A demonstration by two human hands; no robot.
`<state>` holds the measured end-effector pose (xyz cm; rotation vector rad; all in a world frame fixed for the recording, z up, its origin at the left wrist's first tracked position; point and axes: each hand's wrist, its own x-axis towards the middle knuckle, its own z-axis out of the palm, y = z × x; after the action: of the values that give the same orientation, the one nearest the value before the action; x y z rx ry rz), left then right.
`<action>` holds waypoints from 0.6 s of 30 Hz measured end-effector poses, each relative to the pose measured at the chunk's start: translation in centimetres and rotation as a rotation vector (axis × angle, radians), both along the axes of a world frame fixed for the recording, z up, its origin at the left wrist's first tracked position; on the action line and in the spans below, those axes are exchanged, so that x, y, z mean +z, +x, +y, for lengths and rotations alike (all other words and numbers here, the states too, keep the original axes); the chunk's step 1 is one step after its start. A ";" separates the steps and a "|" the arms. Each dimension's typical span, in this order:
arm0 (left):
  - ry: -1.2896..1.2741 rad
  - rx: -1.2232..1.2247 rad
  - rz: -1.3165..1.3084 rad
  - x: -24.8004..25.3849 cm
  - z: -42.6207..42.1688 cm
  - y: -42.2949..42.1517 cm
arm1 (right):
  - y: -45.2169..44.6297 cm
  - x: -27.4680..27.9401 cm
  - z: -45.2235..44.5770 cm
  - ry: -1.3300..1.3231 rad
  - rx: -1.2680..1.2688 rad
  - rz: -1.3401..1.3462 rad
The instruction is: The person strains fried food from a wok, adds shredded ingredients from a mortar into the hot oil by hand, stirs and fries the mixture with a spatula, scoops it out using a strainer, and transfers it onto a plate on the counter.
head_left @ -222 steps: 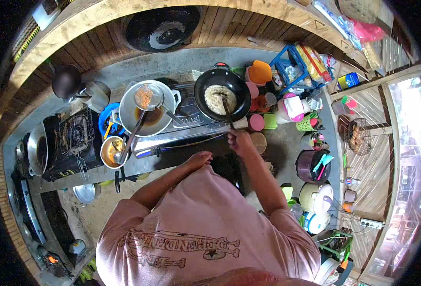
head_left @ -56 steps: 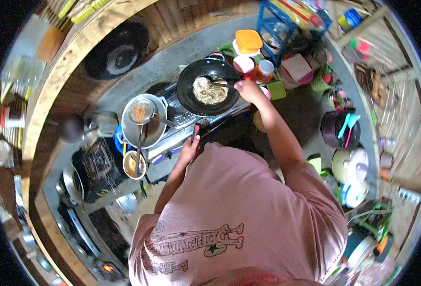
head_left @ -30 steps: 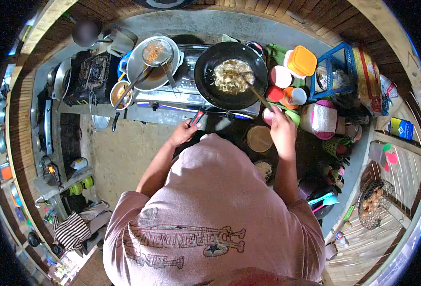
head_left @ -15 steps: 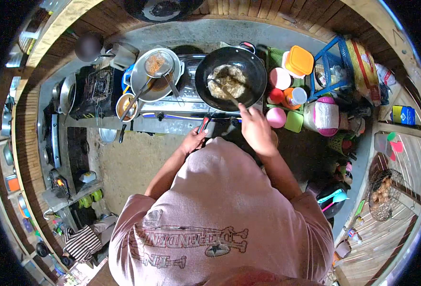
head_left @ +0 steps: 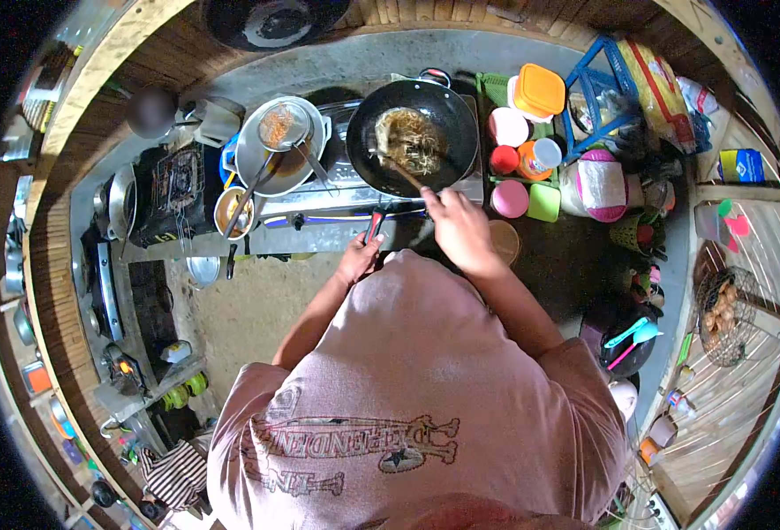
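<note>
A black wok (head_left: 460, 132) sits on the stove (head_left: 341, 155), holding a browned, stringy food mass (head_left: 418, 146) that looks like noodles or shreds. My left hand (head_left: 359, 258) is wrapped round the wok's red and black handle (head_left: 376, 223), close to my body. In my right hand (head_left: 462, 231) is a wooden-handled stirring tool (head_left: 402, 173). Its far end reaches into the wok at the near left edge of the food; the shape of that end is blurred.
Left of the wok, a strainer with orange-brown bits (head_left: 277, 125) rests over a large pot (head_left: 253, 163). A small saucepan (head_left: 233, 212) stands nearer. To the right are an orange-lidded container (head_left: 540, 89), a pink lid (head_left: 510, 200) and a blue plastic rack (head_left: 590, 97).
The stirring tool's tip has shifted left in the wok. The food looks more broken up and browner on top. My left hand keeps its hold on the handle; the whole view has shifted slightly.
</note>
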<state>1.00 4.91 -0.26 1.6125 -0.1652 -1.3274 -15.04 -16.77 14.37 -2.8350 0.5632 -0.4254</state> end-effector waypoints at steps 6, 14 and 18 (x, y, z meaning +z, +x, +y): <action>-0.005 -0.038 -0.040 0.7 -0.3 0.2 | -1.1 -1.6 0.9 0.019 -0.068 0.122; 0.014 -0.099 -0.027 0.6 -0.8 0.1 | -0.4 0.2 0.5 0.026 -0.059 0.028; 0.038 -0.128 -0.079 1.3 -1.1 -0.8 | -0.9 0.4 0.9 0.024 -0.051 0.084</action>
<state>0.22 3.81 1.07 1.7120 -0.2970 -1.3710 -15.98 -15.83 14.77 -2.8314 0.6538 -0.3075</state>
